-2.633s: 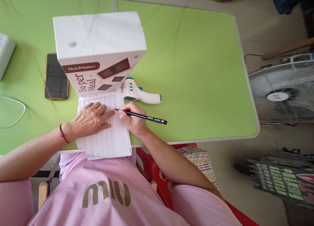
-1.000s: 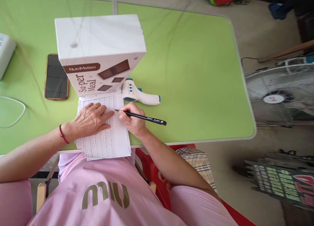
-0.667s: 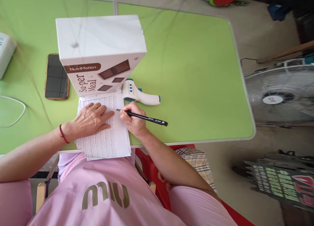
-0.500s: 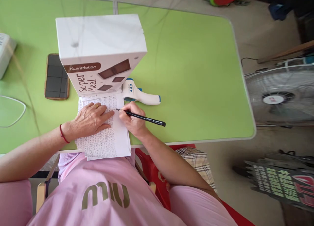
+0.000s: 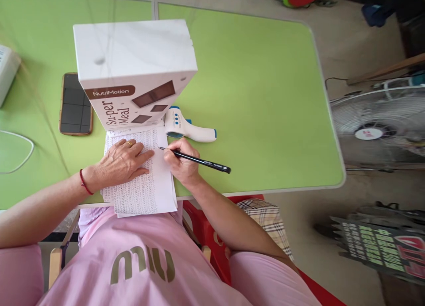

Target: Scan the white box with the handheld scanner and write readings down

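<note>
"Pinching the black pen (image 5: 207, 162) with your right hand (image 5: 183, 168), you have your fingers curled snugly around its barrel, just left of the frame's centre."

"And which way does your pen lie?"

"It slants: the tip is at the left and the other end sticks out toward the lower right, over the green table (image 5: 265, 102). You have the tip at the handwritten sheets (image 5: 166, 193), though I cannot tell whether it touches the paper."

"What about your left hand (image 5: 121, 163)?"

"You have it palm down on the sheets, left of the pen, fingers loosely spread and grasping nothing. Your index fingertip is just beside the pen's tip."

"Where do your sheets sit?"

"Left of centre, in the lower half of the frame, stacked a little unevenly. Dense writing fills most of the top page, with a blank strip down its right side. Their lower end reaches past the table edge, by your pink shirt (image 5: 142, 235)."

"And around them?"

"You have a white box (image 5: 136, 47) standing at their upper end, a phone (image 5: 75, 107) to its left and a white-and-blue thermometer (image 5: 194, 131) just above your right hand."
</note>
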The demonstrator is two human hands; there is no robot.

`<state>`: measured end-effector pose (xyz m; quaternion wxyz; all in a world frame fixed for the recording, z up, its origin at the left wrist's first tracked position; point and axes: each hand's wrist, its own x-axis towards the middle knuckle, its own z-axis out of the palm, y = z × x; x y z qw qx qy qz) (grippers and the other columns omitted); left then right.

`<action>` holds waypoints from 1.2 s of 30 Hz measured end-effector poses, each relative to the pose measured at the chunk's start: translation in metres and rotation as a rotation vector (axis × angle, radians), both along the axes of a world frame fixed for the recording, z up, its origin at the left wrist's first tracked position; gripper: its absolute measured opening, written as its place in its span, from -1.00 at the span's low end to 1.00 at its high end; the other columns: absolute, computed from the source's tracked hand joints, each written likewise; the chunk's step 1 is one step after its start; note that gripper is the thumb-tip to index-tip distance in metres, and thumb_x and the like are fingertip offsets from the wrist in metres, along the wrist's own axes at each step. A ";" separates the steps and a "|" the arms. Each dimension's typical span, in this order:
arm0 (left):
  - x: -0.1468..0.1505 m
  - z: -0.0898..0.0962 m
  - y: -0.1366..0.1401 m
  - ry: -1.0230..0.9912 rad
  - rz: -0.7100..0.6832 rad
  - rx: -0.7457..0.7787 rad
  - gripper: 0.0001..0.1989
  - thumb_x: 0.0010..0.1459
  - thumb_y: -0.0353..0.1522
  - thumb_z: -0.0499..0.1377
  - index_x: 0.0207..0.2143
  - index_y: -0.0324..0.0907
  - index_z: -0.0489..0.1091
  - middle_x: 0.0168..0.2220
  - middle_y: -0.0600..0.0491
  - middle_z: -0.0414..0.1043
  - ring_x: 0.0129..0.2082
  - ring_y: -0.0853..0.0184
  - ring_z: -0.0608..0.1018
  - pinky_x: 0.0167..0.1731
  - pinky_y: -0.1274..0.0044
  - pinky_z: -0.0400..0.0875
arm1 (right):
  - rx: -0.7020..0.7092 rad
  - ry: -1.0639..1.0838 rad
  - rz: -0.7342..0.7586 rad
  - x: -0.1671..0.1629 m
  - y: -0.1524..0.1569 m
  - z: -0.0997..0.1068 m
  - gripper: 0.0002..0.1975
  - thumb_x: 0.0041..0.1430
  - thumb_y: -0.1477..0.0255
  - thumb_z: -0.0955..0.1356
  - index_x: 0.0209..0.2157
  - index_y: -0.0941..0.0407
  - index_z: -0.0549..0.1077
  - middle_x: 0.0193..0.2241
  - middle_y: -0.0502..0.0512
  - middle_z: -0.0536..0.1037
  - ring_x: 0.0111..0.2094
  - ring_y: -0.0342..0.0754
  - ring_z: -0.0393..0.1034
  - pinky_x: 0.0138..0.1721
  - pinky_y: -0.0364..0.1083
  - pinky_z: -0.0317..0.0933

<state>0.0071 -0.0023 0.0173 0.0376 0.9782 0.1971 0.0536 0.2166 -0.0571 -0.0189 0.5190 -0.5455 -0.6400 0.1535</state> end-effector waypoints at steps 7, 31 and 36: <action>0.000 0.001 0.000 -0.010 -0.001 0.024 -0.62 0.35 -0.11 0.21 0.05 -0.18 0.42 -0.31 -0.02 0.42 -0.36 0.18 0.45 -0.33 0.39 0.25 | -0.031 -0.036 -0.012 0.001 -0.001 -0.002 -0.84 0.17 0.49 0.32 -0.45 0.01 0.27 -0.63 -0.16 0.29 -0.61 -0.17 0.18 -0.52 -0.12 0.16; 0.000 0.000 0.000 -0.075 -0.007 0.043 -0.61 0.30 -0.12 0.28 0.03 -0.19 0.45 -0.31 -0.01 0.42 -0.40 0.18 0.43 -0.35 0.39 0.23 | -0.096 -0.042 -0.019 0.001 -0.001 0.000 -0.86 0.18 0.42 0.30 -0.47 0.02 0.28 -0.63 -0.14 0.35 -0.60 -0.17 0.22 -0.51 -0.12 0.19; -0.001 -0.001 -0.001 -0.052 -0.009 0.025 -0.61 0.34 -0.13 0.24 0.05 -0.20 0.43 -0.31 -0.02 0.42 -0.39 0.18 0.43 -0.35 0.40 0.20 | -0.084 -0.063 -0.023 0.000 -0.001 0.000 -0.85 0.16 0.45 0.30 -0.47 0.02 0.26 -0.64 -0.15 0.32 -0.60 -0.17 0.20 -0.50 -0.12 0.17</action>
